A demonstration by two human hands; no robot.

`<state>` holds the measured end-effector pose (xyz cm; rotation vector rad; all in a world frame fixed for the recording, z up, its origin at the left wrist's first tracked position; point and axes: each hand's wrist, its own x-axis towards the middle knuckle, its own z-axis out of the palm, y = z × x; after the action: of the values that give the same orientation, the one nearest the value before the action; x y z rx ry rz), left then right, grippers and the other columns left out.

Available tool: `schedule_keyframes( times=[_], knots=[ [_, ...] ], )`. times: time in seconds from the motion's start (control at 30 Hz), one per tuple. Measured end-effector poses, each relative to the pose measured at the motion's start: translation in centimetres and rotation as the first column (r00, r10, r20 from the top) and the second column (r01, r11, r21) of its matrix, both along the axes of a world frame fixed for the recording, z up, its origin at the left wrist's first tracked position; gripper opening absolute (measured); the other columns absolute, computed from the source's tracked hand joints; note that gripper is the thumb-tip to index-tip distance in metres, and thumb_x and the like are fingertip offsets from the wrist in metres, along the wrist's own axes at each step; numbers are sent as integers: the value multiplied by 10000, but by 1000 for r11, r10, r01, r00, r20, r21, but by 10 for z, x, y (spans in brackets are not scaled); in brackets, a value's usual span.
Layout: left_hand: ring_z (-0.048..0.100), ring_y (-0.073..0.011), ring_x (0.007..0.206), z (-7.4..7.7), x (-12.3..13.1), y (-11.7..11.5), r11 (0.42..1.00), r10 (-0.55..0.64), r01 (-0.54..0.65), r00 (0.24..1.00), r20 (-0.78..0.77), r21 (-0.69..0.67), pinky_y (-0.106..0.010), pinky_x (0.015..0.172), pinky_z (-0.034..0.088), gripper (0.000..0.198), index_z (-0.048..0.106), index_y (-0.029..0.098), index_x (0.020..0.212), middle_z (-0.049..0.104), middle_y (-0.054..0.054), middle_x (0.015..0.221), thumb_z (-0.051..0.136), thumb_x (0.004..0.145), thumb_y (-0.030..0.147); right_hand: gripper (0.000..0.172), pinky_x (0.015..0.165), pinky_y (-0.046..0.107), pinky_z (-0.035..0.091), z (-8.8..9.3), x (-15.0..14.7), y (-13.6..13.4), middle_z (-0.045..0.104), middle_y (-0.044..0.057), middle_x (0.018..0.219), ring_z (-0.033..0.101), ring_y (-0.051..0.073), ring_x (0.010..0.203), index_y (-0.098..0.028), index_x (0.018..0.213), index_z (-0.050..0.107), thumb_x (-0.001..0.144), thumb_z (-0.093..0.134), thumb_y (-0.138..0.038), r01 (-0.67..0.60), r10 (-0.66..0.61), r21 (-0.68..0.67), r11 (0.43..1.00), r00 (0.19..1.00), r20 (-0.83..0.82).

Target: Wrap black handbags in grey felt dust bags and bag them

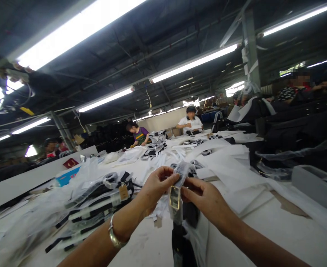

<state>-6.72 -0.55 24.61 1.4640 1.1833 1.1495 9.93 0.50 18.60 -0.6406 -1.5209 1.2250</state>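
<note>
A black strap with a gold rectangular buckle hangs down the middle of the view, its upper part wrapped in clear plastic. My left hand pinches the plastic-wrapped part just above the buckle, thumb on top. From the right, my right hand has its fingers closed on the same wrapped strap beside the buckle. A silver bracelet circles my left wrist. Left of my left arm lie several black straps in clear plastic, with a brown tag on top.
The white table bears white sheets, plastic and strap coils. A blue packet lies at the left, a grey plastic object at the right. Dark goods are piled at the right. Two people work across the table; others are farther off.
</note>
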Motion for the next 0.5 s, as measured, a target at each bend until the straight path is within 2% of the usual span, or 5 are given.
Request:
schedule_keyframes(
  times=[0.1,0.2,0.33,0.43,0.5],
  knots=[
    [638,-158,728,2,-2,-1,992,-90,86,995,-40,-91,-252,678,470,461,675,152,977,700,-45,866,775,766,549,293,712,313,546,0,2,-3,739,19,882,689,210,778,-216,1117,733,875,668,-368,10,-10,15,1000,1000,2],
    [627,-150,715,2,-6,1,977,-142,129,988,-67,-170,-240,675,461,463,705,149,981,704,-40,839,751,788,567,162,656,268,488,3,4,-5,719,1,829,649,171,735,-216,985,751,865,698,-313,127,-141,131,983,984,105],
    [638,-160,778,-3,-6,3,969,-144,133,989,-39,-209,-239,705,472,449,707,179,1056,725,-42,932,725,819,559,168,629,238,412,8,4,-3,654,-25,763,578,127,695,-189,777,685,788,809,-301,283,-389,387,878,891,232],
    [651,-169,802,-7,-2,1,974,-108,110,994,19,-199,-239,731,490,463,707,181,1066,730,-45,968,762,787,546,197,660,218,415,2,15,4,641,-31,779,574,111,711,-189,782,660,822,796,-325,237,-425,511,826,858,289],
    [659,-175,819,-10,-2,2,977,-59,69,997,56,-203,-235,737,500,480,705,183,1075,733,-46,967,779,768,545,163,747,209,436,-12,36,15,670,-24,858,602,113,795,-209,853,676,896,721,-360,216,-492,558,801,768,409]
  ],
)
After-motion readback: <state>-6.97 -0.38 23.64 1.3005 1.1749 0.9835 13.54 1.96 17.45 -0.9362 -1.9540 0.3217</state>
